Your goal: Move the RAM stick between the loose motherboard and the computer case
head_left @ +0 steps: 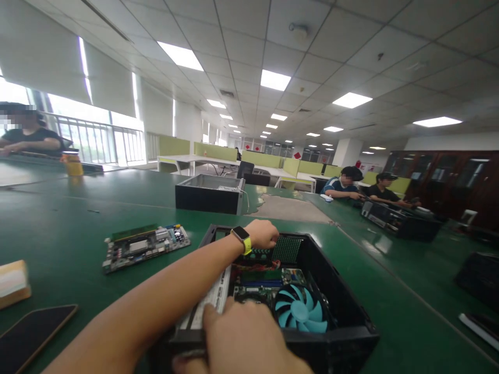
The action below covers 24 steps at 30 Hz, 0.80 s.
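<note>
- Nearest to the camera is the right hand (245, 335), placed over the near edge of the case (345, 288). Its fingers are bent, but their tips are hidden, so I cannot tell if they grip this edge.
- Close to the right thumb lies a pale metal part (219, 293), at the left side inside the case.
- The case stands on the green table (393, 311), directly before the person, and its upper side is uncovered.
- The left hand (265, 234) is above the far part of the case, with fingers curled inward. What is under them is hidden, so I cannot tell whether it holds something.
- On the left wrist there is a watch (240, 234) with a yellow-green strap.
- Inside the case, a light blue fan (299, 310) is to the right of the right hand; red wires (273, 266) lie farther back.
- To the left of the case, a circuit board (140, 246) rests on the table.
- Beyond the case stands a second case (206, 200).
</note>
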{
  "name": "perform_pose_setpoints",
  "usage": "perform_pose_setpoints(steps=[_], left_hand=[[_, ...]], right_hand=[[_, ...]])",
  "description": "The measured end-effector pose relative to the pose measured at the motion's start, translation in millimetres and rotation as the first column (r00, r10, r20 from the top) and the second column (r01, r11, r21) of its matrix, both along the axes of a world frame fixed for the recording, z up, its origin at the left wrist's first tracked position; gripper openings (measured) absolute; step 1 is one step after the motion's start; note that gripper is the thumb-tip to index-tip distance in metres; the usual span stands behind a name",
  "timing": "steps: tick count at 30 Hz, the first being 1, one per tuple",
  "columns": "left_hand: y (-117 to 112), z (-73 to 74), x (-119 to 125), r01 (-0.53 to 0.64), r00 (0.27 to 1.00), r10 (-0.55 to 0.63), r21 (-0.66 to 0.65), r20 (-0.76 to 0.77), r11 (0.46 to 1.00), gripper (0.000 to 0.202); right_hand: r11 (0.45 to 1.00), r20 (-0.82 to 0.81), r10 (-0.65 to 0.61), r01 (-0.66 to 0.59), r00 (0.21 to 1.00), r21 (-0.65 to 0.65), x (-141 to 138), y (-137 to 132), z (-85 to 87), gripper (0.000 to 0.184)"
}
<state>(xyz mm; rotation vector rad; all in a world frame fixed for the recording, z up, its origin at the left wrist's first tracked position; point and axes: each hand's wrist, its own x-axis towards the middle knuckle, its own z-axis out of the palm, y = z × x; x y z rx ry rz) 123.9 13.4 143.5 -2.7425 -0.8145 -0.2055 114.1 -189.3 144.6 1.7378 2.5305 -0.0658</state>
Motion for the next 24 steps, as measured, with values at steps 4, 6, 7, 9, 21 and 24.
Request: perform_pose_setpoints(steps=[4, 6, 7, 9, 21, 24], left_hand=[[-10.4, 5.7, -14.2, -0.051, 0.998, 0.051, -0.004, -0.035, 0.999, 0.023], [-13.8, 8.7, -18.0, -0.082, 0.984, 0.056, -0.155, -0.166, 0.984, 0.023], [-14.1, 8.1, -18.5, -0.100, 0.966, 0.032, -0.254, -0.258, 0.962, 0.023], [-11.5, 0.9, -16.6, -0.137, 0.911, -0.051, -0.419, -0.408, 0.898, 0.020], [14.2, -71.0, 10.5, -0.297, 0.821, -0.082, -0.546, -0.565, 0.784, 0.017], [16.5, -73.7, 11.0, -0.302, 0.820, -0.082, -0.549, -0.567, 0.780, 0.017]], right_hand=[[0.997, 0.104, -0.002, -0.006, 0.995, 0.077, 65.8, 29.4, 47.1, 0.047], [0.996, 0.178, -0.041, 0.027, 0.983, 0.082, 95.1, 61.6, 49.5, 0.040], [0.998, 0.211, -0.052, 0.045, 0.976, 0.040, 107.4, 79.2, 44.3, 0.037], [0.997, 0.281, -0.079, 0.081, 0.956, 0.004, 126.2, 111.3, 23.9, 0.035], [0.999, 0.400, -0.015, -0.007, 0.916, 0.053, 135.4, 160.1, -66.7, 0.027], [0.999, 0.401, -0.004, -0.016, 0.916, 0.045, 137.9, 158.8, -66.7, 0.026]])
